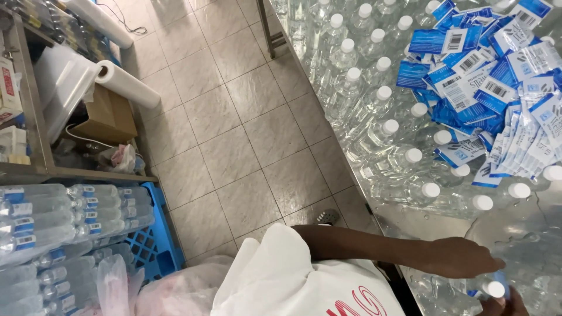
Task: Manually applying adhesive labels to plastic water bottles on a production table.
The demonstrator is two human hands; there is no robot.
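My left hand (462, 257) reaches right across the metal table (410, 225), its fingers laid on a clear water bottle (494, 288) with a white cap and a bit of blue label. At the bottom right corner my right hand (506, 305) holds the same bottle from below; only part of that hand shows. Many upright clear bottles with white caps (374, 126) crowd the table beyond my hands. A heap of blue and white labels (486, 88) lies on top of them at the upper right.
A beige tiled floor (234, 134) runs between the table and a metal shelf (35, 117) on the left, which holds plastic film rolls (126, 85) and a cardboard box (108, 114). Labelled bottles (52, 216) lie stacked on a blue crate (153, 243) at lower left.
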